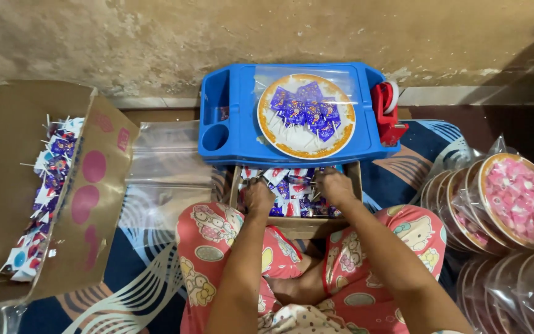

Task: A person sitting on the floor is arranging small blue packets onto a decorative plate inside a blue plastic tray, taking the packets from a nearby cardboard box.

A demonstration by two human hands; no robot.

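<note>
While curled among wrapped lollipops [292, 188], both hands [298, 192] inside small box [356, 176]

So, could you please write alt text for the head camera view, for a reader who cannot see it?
A seated person's left hand and right hand reach into a small cardboard box of wrapped lollipops. Beyond it, a blue tray holds a plate of purple-wrapped lollipops.

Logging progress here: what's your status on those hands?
Left hand, right hand both down in box of wrapped lollipops. Grip unclear. Blue tray overhangs box.
</note>
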